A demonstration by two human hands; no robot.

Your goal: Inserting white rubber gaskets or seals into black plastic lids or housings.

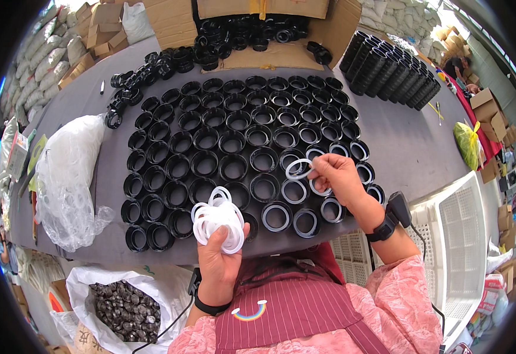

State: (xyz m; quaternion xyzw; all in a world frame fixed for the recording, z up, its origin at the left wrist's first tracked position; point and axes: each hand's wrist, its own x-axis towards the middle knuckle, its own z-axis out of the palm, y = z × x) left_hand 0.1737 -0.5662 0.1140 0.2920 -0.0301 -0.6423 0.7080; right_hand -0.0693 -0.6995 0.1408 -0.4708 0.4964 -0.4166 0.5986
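Sack: white woven sack, mouth open, full of small dark glossy pieces; below table's near edge, left part.
Crate: white slatted plastic crate, off near right corner.
Left hand: grasping a loose bunch of flat white plastic rings, above near edge.
Right hand: pinching one flat white ring between thumb and fingers, over the grid's near right part; contact below unclear.
Grid: short round black plastic collars in rows mid-table; several toward near right corner carry white rings.
Bag: clear plastic bag, left edge.
Stacks: tall ribbed black columns, far right corner.
Box: open brown cardboard box, black collars inside, far edge.
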